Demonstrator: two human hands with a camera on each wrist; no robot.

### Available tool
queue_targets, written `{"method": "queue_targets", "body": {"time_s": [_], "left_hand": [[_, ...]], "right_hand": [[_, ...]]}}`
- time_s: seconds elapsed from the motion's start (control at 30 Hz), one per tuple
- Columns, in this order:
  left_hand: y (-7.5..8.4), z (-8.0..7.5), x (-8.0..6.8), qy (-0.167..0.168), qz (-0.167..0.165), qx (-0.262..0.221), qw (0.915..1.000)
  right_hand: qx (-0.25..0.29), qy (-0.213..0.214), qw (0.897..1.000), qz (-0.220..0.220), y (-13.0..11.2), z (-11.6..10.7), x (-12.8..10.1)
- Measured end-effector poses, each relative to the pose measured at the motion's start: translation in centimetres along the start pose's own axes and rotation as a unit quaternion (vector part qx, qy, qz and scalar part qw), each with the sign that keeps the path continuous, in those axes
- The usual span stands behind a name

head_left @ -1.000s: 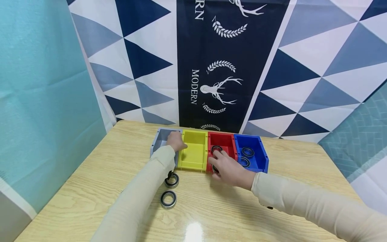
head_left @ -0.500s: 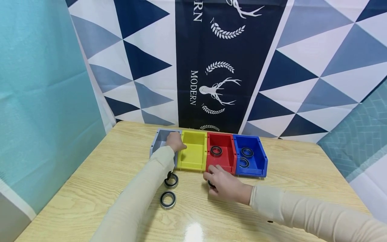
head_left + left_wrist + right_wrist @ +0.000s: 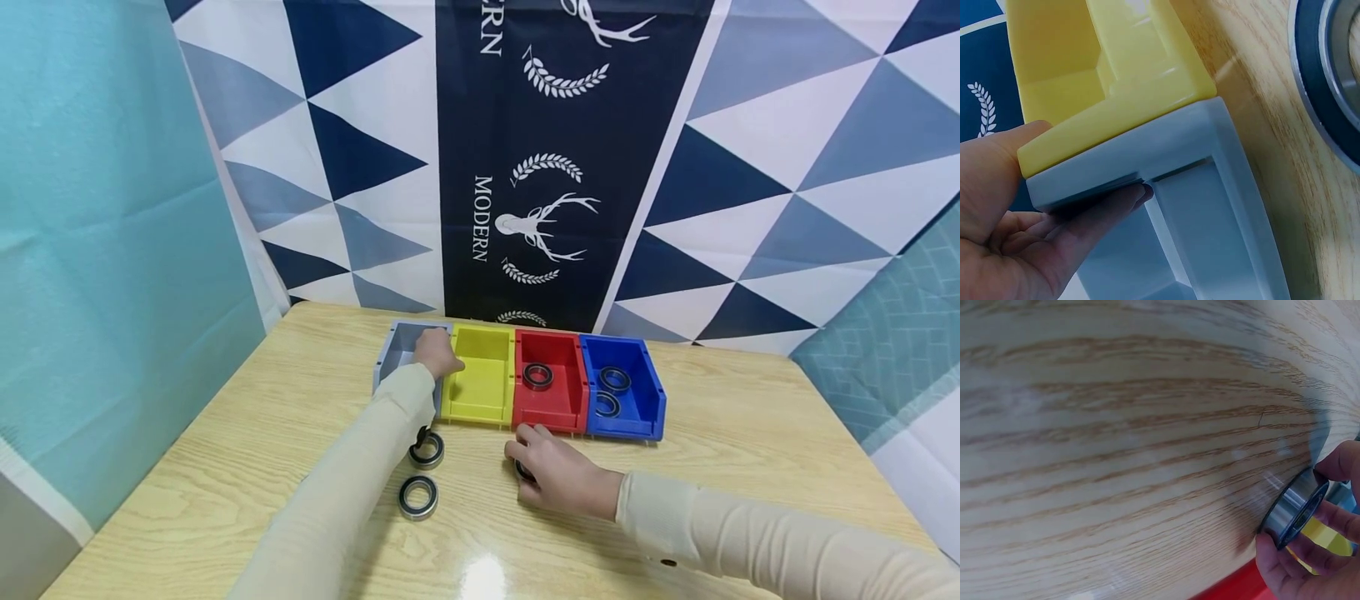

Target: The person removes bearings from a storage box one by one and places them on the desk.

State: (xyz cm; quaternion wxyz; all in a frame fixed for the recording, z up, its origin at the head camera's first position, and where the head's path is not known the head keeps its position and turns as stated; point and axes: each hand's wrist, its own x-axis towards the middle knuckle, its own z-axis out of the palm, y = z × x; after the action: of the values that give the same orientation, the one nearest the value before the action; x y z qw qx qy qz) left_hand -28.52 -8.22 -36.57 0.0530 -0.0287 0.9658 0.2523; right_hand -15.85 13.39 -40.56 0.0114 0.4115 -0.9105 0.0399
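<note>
Four bins stand in a row on the wooden table: grey (image 3: 397, 346), yellow (image 3: 480, 379), red (image 3: 551, 396) and blue (image 3: 633, 400). My left hand (image 3: 437, 352) grips the wall shared by the grey bin (image 3: 1210, 206) and yellow bin (image 3: 1104, 69), thumb on the yellow side, fingers inside the grey one. My right hand (image 3: 551, 471) rests on the table in front of the red bin and pinches a steel bearing ring (image 3: 1294, 508), mostly hidden under the fingers in the head view. One ring (image 3: 537, 375) lies in the red bin, two rings (image 3: 609, 392) in the blue one.
Two loose bearing rings (image 3: 425, 450) (image 3: 417, 497) lie on the table in front of the grey bin, beside my left forearm. A patterned cloth backdrop hangs behind the bins. A teal panel stands at the left.
My right hand drew back from the red bin toward me and now sits on the table holding a ring. One ring stays in the red bin. The left hand has not moved.
</note>
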Motion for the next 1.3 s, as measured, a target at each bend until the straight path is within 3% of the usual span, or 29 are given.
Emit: {"method": "queue_targets", "body": {"time_s": [0.13, 0.3, 0.53, 0.67, 0.93, 1.13, 1.3], "left_hand": [[0.1, -0.3, -0.6, 0.003, 0.001, 0.001, 1.0000], [0.1, -0.3, -1.1, 0.013, 0.007, 0.009, 0.9998], [0.2, -0.4, -1.3, 0.015, 0.001, 0.009, 0.9998], [0.2, -0.4, -1.4, 0.015, 0.003, 0.009, 0.9998], [0.3, -0.9, -1.6, 0.018, 0.003, 0.006, 0.9998], [0.3, -0.8, -1.4, 0.026, -0.003, 0.005, 0.9996], [0.1, -0.2, -1.5, 0.025, 0.000, 0.003, 0.9997]], "right_hand": [[0.046, -0.014, 0.999, 0.013, 0.0, -0.4, -0.1], [0.117, -0.064, 0.990, 0.041, 0.0, -2.1, -0.1], [0.015, -0.096, 0.995, 0.004, -0.1, -5.7, 0.5], [-0.020, -0.111, 0.993, 0.032, -0.1, -7.3, 1.2], [0.009, -0.162, 0.977, 0.135, 1.4, -10.3, 3.7], [0.023, -0.172, 0.968, 0.180, 2.9, -11.8, 5.7], [0.032, -0.198, 0.958, 0.206, 3.8, -11.7, 6.6]]}}
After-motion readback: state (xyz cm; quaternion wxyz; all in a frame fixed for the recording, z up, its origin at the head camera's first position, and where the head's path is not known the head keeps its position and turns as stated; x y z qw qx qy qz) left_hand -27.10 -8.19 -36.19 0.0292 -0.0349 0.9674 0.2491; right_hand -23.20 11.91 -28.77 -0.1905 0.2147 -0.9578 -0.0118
